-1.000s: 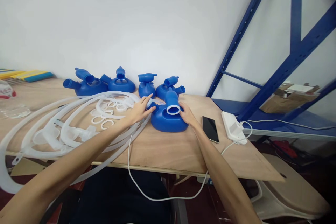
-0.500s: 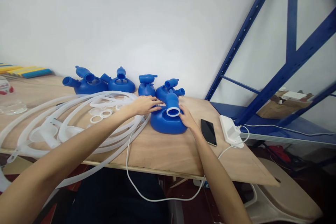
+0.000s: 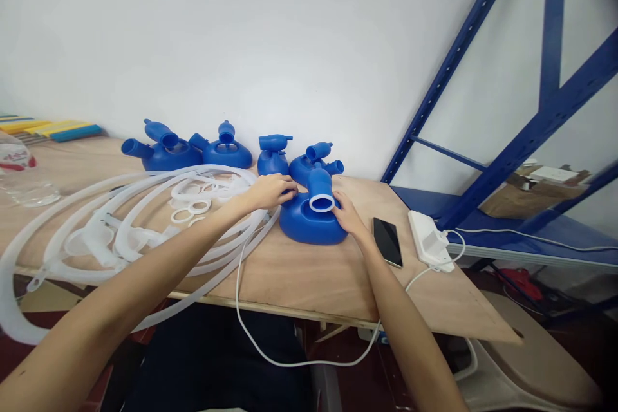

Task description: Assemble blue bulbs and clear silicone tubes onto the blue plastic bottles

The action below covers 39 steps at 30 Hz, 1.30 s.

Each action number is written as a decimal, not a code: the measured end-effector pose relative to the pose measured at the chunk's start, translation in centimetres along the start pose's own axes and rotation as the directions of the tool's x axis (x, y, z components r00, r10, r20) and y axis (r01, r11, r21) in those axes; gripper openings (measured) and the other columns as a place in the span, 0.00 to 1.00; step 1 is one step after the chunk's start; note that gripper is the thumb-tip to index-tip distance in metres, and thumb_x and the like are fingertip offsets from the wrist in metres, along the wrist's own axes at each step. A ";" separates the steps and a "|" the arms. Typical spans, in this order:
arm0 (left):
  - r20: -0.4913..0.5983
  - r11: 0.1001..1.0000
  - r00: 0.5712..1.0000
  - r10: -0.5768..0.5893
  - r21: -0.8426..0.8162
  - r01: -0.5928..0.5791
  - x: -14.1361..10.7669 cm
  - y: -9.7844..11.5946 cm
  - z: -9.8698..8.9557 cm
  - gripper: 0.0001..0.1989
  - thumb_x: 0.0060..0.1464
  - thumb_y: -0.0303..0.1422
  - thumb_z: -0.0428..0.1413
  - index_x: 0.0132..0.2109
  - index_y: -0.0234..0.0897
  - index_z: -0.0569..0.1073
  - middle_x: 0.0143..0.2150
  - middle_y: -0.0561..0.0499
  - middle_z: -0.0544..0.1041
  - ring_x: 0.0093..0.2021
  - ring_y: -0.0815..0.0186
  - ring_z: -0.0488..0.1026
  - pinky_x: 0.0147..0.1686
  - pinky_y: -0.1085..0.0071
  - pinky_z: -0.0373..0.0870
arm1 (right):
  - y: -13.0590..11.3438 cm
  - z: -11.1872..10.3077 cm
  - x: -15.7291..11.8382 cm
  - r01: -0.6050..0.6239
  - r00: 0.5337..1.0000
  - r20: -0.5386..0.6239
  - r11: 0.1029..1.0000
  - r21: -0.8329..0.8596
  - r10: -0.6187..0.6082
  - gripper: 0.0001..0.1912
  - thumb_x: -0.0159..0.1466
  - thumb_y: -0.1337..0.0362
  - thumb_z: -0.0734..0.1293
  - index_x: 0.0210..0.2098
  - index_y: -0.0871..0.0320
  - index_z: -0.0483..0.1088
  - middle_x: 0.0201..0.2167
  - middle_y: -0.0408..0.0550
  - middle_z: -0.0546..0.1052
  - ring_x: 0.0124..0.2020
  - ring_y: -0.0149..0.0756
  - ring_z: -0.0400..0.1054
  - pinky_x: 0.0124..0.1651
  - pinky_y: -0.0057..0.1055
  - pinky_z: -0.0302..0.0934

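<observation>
At your twelve o'clock on the table (image 3: 309,283) sits the blue container (image 3: 309,233); your left hand (image 3: 271,192), splayed a second ago, now curls at its ten o'clock, grip hidden; your right hand (image 3: 346,214) holds its two o'clock side, so both seem engaged.

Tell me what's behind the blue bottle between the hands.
Another blue bottle stands directly behind it, near the white wall. The front bottle covers part of its body; whether they touch can't be seen.

Front jug (image 3: 313,230) partly hidden by hands (image 3: 271,192)
</observation>
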<state>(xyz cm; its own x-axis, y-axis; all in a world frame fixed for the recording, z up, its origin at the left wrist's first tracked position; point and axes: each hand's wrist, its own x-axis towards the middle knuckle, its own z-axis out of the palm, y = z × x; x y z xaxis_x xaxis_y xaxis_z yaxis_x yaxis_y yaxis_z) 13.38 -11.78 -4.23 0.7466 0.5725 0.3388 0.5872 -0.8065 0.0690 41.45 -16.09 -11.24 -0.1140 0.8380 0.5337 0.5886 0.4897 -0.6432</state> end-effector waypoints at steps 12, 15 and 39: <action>-0.056 0.930 0.931 -0.361 -0.086 0.356 1.1 2.0 0.3 0.12 0.58 0.40 0.58 0.41 0.42 0.83 0.44 0.48 0.84 0.45 0.53 0.79 0.38 0.65 0.70 | -0.2 0.0 -0.1 -0.004 1.000 0.020 1.000 0.028 0.004 0.21 0.67 0.43 0.64 0.40 0.54 0.71 0.45 0.53 0.76 0.49 0.48 0.70 0.58 0.46 0.63; -0.066 0.931 0.932 -0.356 -0.109 0.348 1.1 2.1 0.4 0.11 0.57 0.39 0.58 0.41 0.41 0.83 0.45 0.48 0.83 0.46 0.54 0.79 0.42 0.65 0.71 | -0.2 0.0 -0.1 -0.010 1.000 0.020 0.999 0.041 0.010 0.20 0.67 0.43 0.64 0.39 0.54 0.70 0.45 0.52 0.76 0.48 0.47 0.69 0.58 0.45 0.63; -0.008 0.978 0.987 -0.163 -0.132 0.161 0.7 0.1 0.6 0.14 0.61 0.42 0.54 0.40 0.38 0.78 0.45 0.45 0.80 0.47 0.55 0.77 0.48 0.64 0.71 | 0.1 -0.1 -0.2 0.015 1.000 0.013 0.998 0.066 -0.016 0.22 0.68 0.42 0.65 0.39 0.55 0.73 0.45 0.53 0.77 0.49 0.48 0.70 0.58 0.46 0.63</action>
<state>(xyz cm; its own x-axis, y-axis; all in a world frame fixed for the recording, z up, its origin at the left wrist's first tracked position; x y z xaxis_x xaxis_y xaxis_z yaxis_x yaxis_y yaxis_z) 14.19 -11.39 -4.48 0.6381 0.6953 0.3308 0.6532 -0.7163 0.2455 41.56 -16.22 -11.35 -0.1336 0.8329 0.5370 0.5329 0.5172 -0.6697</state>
